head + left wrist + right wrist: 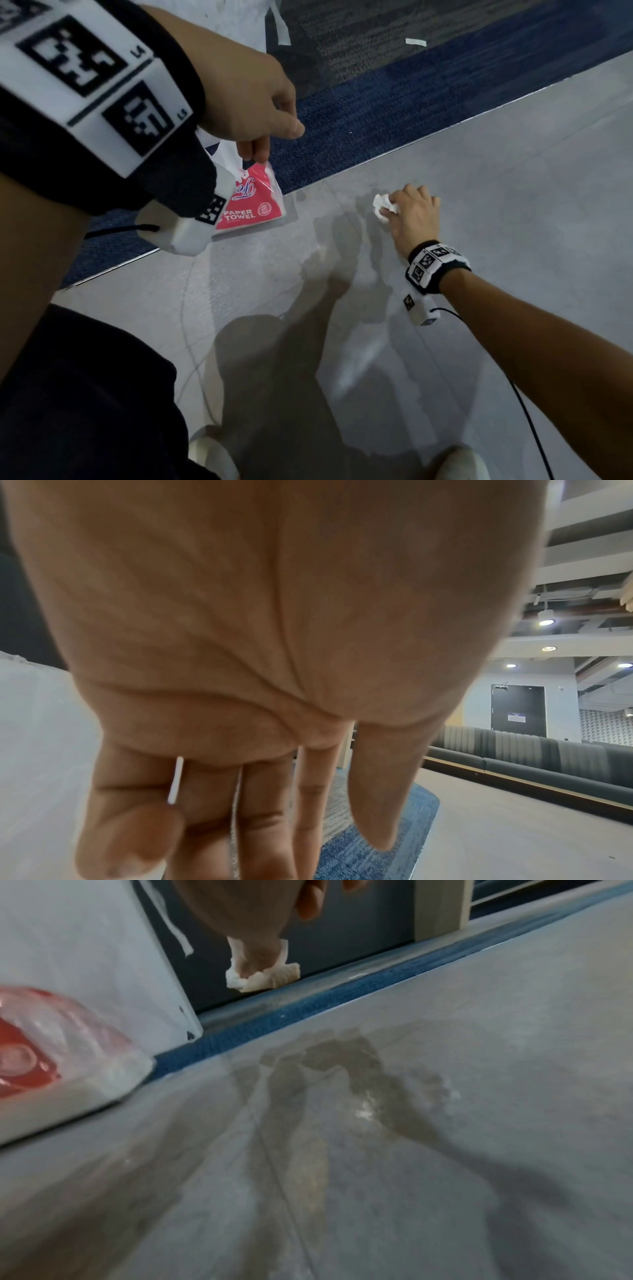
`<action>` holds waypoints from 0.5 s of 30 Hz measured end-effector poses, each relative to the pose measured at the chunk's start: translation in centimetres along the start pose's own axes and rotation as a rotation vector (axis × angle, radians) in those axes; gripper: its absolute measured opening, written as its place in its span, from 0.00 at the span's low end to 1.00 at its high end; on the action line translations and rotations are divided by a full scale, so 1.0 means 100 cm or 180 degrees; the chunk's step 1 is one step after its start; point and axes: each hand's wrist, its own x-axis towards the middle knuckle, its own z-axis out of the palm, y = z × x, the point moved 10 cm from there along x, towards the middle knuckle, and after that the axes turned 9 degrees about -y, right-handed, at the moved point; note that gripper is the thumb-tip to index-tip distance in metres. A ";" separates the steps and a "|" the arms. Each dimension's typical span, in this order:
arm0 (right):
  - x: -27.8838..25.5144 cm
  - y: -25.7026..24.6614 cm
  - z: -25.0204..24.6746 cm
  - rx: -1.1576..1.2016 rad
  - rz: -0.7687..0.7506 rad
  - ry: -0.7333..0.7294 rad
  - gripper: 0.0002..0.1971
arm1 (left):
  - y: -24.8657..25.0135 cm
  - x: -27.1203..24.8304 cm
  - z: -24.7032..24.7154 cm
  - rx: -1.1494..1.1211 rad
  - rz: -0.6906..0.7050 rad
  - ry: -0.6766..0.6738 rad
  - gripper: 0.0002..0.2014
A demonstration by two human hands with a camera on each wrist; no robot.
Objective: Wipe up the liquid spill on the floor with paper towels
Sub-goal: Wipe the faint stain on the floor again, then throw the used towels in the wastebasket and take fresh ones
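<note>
I seem to be in an office lounge or lobby. A long padded bench (548,753) lines the wall under recessed lights (546,621) and bare ceiling ducts (568,592). Blue carpet tiles (376,113) meet a grey hard floor (513,164).

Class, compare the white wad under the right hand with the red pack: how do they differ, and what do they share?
The wad is small, crumpled and bare white; the pack is bigger, boxy and wrapped in red-printed plastic. The right hand grips the wad at the edge of the spill; the pack lies by the carpet. Both are paper towel on the floor.
</note>
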 end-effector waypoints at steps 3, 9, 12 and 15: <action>0.000 -0.008 -0.006 0.0311 -0.0068 0.0034 0.09 | 0.001 0.001 0.000 0.0064 0.0030 -0.0103 0.17; 0.007 -0.016 -0.044 0.1493 0.0171 0.0437 0.07 | 0.002 0.000 -0.010 0.0071 0.0109 -0.0120 0.15; 0.009 -0.029 -0.071 0.1676 0.0029 0.0548 0.08 | -0.004 0.001 -0.010 0.0138 0.0081 -0.0201 0.15; 0.021 -0.056 -0.117 0.1807 -0.0230 0.0788 0.12 | -0.013 0.002 -0.016 0.0333 0.0039 -0.0099 0.17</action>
